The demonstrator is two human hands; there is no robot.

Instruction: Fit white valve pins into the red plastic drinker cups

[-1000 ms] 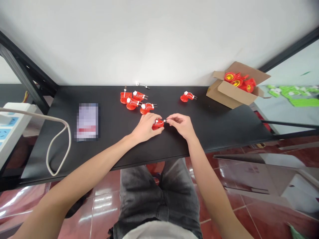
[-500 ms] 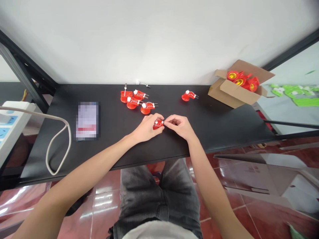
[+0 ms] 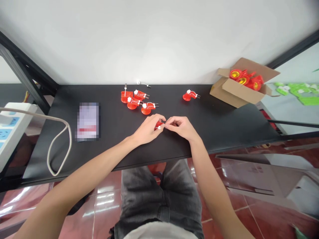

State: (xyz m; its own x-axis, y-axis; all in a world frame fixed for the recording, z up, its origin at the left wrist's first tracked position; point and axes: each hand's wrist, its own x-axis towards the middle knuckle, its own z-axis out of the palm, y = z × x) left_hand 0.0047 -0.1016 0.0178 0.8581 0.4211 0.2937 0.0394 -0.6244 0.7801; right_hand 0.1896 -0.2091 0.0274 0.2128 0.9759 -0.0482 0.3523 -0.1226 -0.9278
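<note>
Left hand, right hand closer now — red fitting (white-tipped) pinched between.

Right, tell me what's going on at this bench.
A seated person pinches a small red plastic part between the left hand and the right hand at a black bench. Similar red parts with white fittings sit in a cluster beyond the hands, and another stands further right. An open cardboard box at the back corner holds red-and-yellow pieces.
</note>
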